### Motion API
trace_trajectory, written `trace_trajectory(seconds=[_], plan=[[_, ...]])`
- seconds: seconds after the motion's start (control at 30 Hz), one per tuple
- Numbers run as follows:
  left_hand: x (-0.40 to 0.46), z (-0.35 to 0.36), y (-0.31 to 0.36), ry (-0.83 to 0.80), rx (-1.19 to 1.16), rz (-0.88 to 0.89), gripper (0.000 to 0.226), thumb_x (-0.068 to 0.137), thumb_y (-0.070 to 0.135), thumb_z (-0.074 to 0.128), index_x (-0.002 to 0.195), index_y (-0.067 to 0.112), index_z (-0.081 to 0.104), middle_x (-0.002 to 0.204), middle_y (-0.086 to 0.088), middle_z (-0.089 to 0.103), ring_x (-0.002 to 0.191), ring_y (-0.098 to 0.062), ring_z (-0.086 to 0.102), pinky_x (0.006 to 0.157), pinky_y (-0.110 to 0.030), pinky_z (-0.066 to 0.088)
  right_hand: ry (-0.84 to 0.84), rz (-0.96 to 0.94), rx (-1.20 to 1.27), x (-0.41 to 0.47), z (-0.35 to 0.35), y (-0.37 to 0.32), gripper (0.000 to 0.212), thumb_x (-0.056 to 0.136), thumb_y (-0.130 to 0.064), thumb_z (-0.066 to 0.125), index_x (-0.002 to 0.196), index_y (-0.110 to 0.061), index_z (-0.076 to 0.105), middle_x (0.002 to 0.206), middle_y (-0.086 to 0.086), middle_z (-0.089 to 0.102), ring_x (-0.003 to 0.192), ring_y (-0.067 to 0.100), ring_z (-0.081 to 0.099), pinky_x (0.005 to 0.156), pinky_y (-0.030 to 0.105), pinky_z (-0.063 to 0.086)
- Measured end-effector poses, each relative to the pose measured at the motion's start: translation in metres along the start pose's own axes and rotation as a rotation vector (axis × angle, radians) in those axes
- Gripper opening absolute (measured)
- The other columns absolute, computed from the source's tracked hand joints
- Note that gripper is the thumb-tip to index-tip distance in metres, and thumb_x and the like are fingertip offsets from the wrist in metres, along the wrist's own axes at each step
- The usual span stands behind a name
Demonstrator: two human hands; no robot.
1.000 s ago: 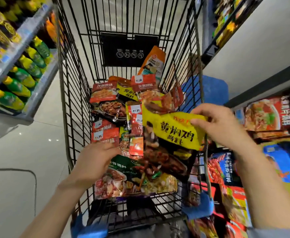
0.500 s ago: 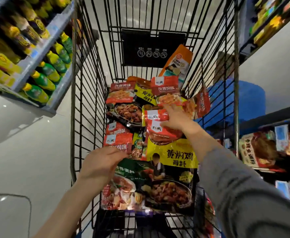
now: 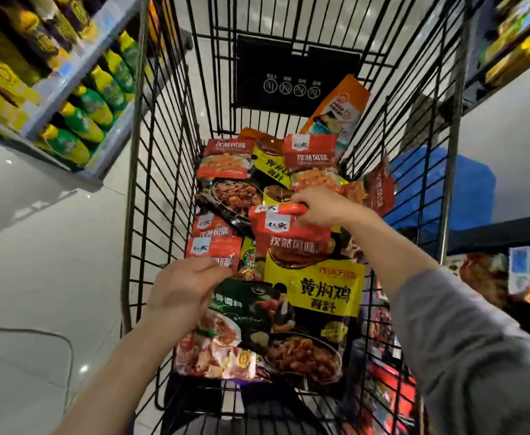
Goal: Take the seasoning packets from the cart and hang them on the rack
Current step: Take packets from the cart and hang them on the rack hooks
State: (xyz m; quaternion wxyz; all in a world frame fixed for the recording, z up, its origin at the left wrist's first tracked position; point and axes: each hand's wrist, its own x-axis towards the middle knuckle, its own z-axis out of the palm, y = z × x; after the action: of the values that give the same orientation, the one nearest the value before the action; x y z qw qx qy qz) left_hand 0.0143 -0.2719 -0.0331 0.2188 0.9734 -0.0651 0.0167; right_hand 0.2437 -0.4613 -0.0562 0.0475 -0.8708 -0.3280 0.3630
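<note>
Black wire cart [image 3: 163, 189] fills the view, and you look straight down into it from above. Seasoning packets [image 3: 226, 161] lie heaped across its floor, red, yellow and dark green ones overlapping from the far end to the near end. Your right hand [image 3: 323, 205] reaches in from the right side, its fingers curled over the top edge of a red packet [image 3: 288, 237] near the middle of the cart, gripping it. That red packet rests partly on a yellow packet [image 3: 317, 293] lying toward the near right corner. Your left hand [image 3: 182, 290] comes in from the near left corner, fingers closed on the upper edge of a dark green packet [image 3: 235, 318] at the near end. An orange packet [image 3: 342, 105] leans against the far right corner. Outside the cart's left side stands a shelf [image 3: 75, 70] of green and yellow bottles [image 3: 81, 117]. A grey sleeve [image 3: 464, 340] covers your right forearm
</note>
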Motion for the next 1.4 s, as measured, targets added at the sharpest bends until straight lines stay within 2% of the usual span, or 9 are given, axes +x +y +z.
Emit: trace_trajectory(seconds=[0.07, 0.23, 0.4, 0.57, 0.73, 0.87, 1.07, 1.2, 1.4], plan=[[-0.001, 0.002, -0.001, -0.012, 0.002, -0.010, 0.048, 0.045, -0.007, 0.087, 0.088, 0.012, 0.075, 0.080, -0.002, 0.071, 0.061, -0.023, 0.066, 0.050, -0.027, 0.051, 0.145, -0.029, 0.074, 0.009, -0.020, -0.010, 0.020, 0.083, -0.019, 0.068, 0.098, -0.016, 0.055, 0.101, 0.002, 0.058, 0.097, 0.024, 0.055, 0.075, 0.032, 0.043], [-0.002, 0.002, 0.001, -0.027, 0.006, -0.041, 0.047, 0.046, -0.005, 0.088, 0.088, 0.013, 0.075, 0.082, -0.002, 0.071, 0.062, -0.023, 0.067, 0.050, -0.029, 0.052, 0.373, 0.020, 0.017, 0.035, -0.059, -0.013, 0.082, 0.075, -0.028, 0.075, 0.143, -0.021, 0.029, 0.139, 0.010, 0.042, 0.126, 0.029, 0.041, 0.101, 0.048, 0.040], [-0.003, 0.004, 0.002, 0.014, -0.004, -0.031, 0.048, 0.045, -0.010, 0.086, 0.087, 0.008, 0.075, 0.079, -0.005, 0.071, 0.059, -0.024, 0.066, 0.051, -0.027, 0.051, 0.220, 0.196, -0.018, 0.039, -0.024, 0.027, 0.047, 0.089, -0.020, 0.053, 0.135, -0.015, 0.045, 0.138, 0.013, 0.047, 0.122, 0.032, 0.047, 0.100, 0.039, 0.041], [-0.005, 0.003, 0.006, -0.008, 0.014, -0.046, 0.049, 0.045, -0.009, 0.085, 0.089, 0.010, 0.075, 0.080, -0.005, 0.071, 0.062, -0.023, 0.066, 0.055, -0.028, 0.051, -0.006, 0.346, -0.002, 0.042, 0.036, 0.069, 0.063, 0.094, -0.018, 0.045, 0.149, -0.022, 0.016, 0.155, 0.013, 0.020, 0.139, 0.032, 0.024, 0.112, 0.046, 0.026], [-0.006, 0.005, 0.007, -0.030, 0.004, -0.090, 0.047, 0.050, -0.004, 0.084, 0.093, 0.010, 0.074, 0.085, -0.005, 0.072, 0.066, -0.024, 0.068, 0.059, -0.032, 0.053, 0.102, 0.409, -0.043, 0.042, 0.049, 0.075, 0.064, 0.094, -0.026, 0.049, 0.149, -0.019, 0.018, 0.157, 0.009, 0.012, 0.142, 0.032, 0.014, 0.113, 0.051, 0.014], [-0.006, 0.004, 0.007, -0.040, -0.005, -0.074, 0.046, 0.050, -0.004, 0.086, 0.092, 0.009, 0.074, 0.084, -0.005, 0.072, 0.064, -0.023, 0.067, 0.056, -0.030, 0.053, 0.015, 0.361, -0.037, 0.045, 0.038, 0.079, 0.065, 0.097, -0.025, 0.045, 0.150, -0.023, 0.009, 0.158, 0.009, 0.006, 0.144, 0.031, 0.010, 0.115, 0.050, 0.014], [-0.010, 0.015, 0.002, -0.046, -0.005, -0.037, 0.043, 0.056, -0.007, 0.082, 0.096, 0.008, 0.072, 0.088, -0.007, 0.071, 0.071, -0.026, 0.067, 0.061, -0.038, 0.056, 0.245, 0.388, -0.110, 0.034, 0.033, 0.063, 0.032, 0.092, -0.018, 0.052, 0.123, -0.014, 0.056, 0.127, 0.013, 0.055, 0.113, 0.032, 0.053, 0.089, 0.040, 0.045], [-0.010, 0.025, 0.001, -0.030, 0.015, -0.069, 0.047, 0.058, -0.009, 0.080, 0.099, 0.013, 0.070, 0.090, -0.005, 0.072, 0.076, -0.028, 0.067, 0.067, -0.047, 0.055, 0.428, 0.372, 0.012, -0.014, -0.007, 0.041, 0.021, 0.091, -0.021, 0.054, 0.109, -0.017, 0.063, 0.113, 0.009, 0.061, 0.105, 0.029, 0.057, 0.073, 0.032, 0.038], [-0.015, 0.013, 0.011, -0.048, 0.002, -0.092, 0.042, 0.065, -0.005, 0.078, 0.100, 0.018, 0.070, 0.084, 0.001, 0.071, 0.073, -0.023, 0.066, 0.067, -0.041, 0.056, 0.740, 0.217, -0.036, -0.140, -0.057, -0.029, 0.013, 0.095, -0.026, 0.050, 0.100, -0.020, 0.061, 0.097, 0.005, 0.062, 0.096, 0.030, 0.057, 0.062, 0.032, 0.033]])
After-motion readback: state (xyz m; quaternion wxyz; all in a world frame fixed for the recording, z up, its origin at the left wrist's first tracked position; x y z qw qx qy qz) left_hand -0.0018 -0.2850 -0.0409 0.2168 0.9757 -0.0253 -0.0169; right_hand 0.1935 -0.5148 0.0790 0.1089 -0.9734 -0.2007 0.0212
